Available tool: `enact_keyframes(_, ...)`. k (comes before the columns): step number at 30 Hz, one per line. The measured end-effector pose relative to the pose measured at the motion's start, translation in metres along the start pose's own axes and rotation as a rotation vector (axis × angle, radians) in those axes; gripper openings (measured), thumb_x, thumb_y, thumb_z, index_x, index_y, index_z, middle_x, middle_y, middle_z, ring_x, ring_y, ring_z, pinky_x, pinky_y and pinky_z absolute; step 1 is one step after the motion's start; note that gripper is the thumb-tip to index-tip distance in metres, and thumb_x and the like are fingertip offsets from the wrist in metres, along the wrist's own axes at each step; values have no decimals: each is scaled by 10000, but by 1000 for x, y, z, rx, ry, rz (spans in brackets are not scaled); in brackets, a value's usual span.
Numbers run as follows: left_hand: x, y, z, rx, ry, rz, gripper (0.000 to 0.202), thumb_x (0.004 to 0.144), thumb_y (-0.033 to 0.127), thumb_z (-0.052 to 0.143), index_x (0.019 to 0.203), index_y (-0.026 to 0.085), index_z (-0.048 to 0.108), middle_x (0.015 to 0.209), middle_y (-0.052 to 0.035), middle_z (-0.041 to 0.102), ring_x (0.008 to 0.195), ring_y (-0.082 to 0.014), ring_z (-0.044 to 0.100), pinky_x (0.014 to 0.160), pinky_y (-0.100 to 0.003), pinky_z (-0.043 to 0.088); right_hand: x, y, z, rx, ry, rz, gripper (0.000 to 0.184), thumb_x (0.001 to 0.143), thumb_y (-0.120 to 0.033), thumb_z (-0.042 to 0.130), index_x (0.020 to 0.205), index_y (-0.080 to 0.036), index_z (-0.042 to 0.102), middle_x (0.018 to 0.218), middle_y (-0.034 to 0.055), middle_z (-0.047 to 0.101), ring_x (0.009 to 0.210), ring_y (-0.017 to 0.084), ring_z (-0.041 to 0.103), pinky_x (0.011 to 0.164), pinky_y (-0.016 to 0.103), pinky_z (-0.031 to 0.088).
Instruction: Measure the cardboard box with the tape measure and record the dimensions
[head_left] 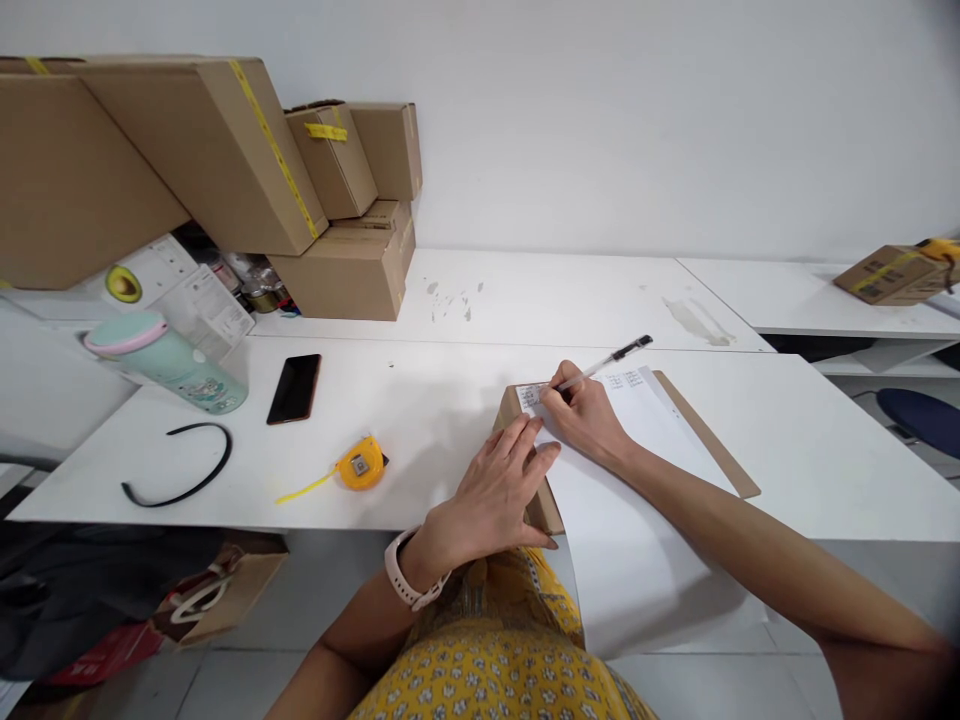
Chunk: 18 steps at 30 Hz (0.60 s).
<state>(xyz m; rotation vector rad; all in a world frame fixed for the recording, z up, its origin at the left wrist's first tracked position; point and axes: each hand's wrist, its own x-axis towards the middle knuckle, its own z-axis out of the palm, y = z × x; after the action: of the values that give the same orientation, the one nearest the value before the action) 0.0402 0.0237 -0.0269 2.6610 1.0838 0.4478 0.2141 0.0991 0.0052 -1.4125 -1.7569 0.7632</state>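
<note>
My right hand [581, 410] is closed round a pen [611, 358] with a clear barrel and black end. The pen's tip is down at the upper left of a white paper sheet [667, 440], where rows of small handwriting stand. Beneath the sheet lies a brown cardboard piece [712, 440], and the paper's lower part hangs over the table's front edge. My left hand [502, 485] lies flat with fingers spread on the left edge of the cardboard and paper. A pale watch band circles the left wrist.
A yellow tape measure [361, 463], a dark phone [295, 388], a black headband [214, 470] and a mint tumbler [176, 365] lie on the white table [435, 400] to the left. Cardboard boxes [345, 270] are stacked at the back left. Another box [885, 275] sits far right.
</note>
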Motion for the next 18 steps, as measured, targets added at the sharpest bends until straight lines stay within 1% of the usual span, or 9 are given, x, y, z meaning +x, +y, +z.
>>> enact_keyframes(4, 0, 0, 1, 2, 9, 8, 1132, 634, 765, 790, 1478, 160, 342, 1630, -252, 284, 1557, -397, 153, 1205, -557, 307, -1, 2, 0, 25, 6, 0, 142, 799, -237, 533, 712, -239, 421, 539, -76, 408, 522, 108, 374, 521, 275, 303)
enact_keyframes(7, -1, -1, 1, -17, 18, 13, 1102, 668, 779, 754, 1487, 182, 322, 1635, -237, 282, 1560, -388, 148, 1204, -561, 307, -1, 4, 2, 35, 10, 4, 149, 804, -240, 548, 709, -235, 434, 562, -69, 430, 535, 107, 391, 527, 274, 317)
enact_keyframes(9, -1, -2, 1, -23, 18, 17, 1073, 696, 783, 727, 1493, 198, 309, 1640, -228, 277, 1561, -382, 149, 1203, -566, 306, 1, 5, 1, 28, 40, -14, 163, 808, -247, 565, 707, -234, 438, 558, -66, 441, 528, 106, 395, 521, 274, 318)
enact_keyframes(10, -1, -2, 1, -26, 17, 18, 1064, 704, 779, 724, 1493, 201, 306, 1640, -229, 275, 1560, -381, 154, 1203, -567, 305, 3, 5, -2, 37, 76, -32, 174, 815, -261, 576, 708, -235, 442, 549, -66, 442, 518, 106, 399, 514, 273, 319)
enact_keyframes(12, -2, -2, 0, -30, 17, 21, 1058, 708, 763, 734, 1493, 200, 304, 1639, -233, 274, 1555, -381, 172, 1202, -566, 307, 6, 3, -14, 109, 209, -77, 188, 839, -313, 599, 739, -238, 459, 545, -66, 469, 502, 108, 432, 503, 269, 344)
enact_keyframes(15, -3, -2, -1, -15, 9, 22, 1055, 704, 736, 760, 1491, 195, 310, 1633, -236, 284, 1548, -386, 194, 1197, -572, 314, 0, 3, -45, 241, 519, -163, 189, 902, -424, 573, 879, -241, 529, 609, -38, 584, 509, 131, 529, 519, 289, 433)
enact_keyframes(17, -4, -2, -2, -3, 2, 22, 1049, 710, 721, 766, 1494, 196, 309, 1635, -232, 283, 1548, -385, 193, 1194, -577, 321, -20, 10, -71, 250, 724, -179, 224, 927, -467, 555, 957, -246, 584, 651, 3, 636, 522, 163, 583, 542, 337, 480)
enact_keyframes(18, -4, -2, -1, -3, 4, 24, 1046, 717, 717, 764, 1499, 198, 302, 1639, -228, 276, 1550, -383, 189, 1193, -580, 323, -36, 16, -83, 224, 807, -149, 230, 930, -475, 561, 963, -253, 612, 653, 22, 640, 527, 183, 601, 551, 365, 492)
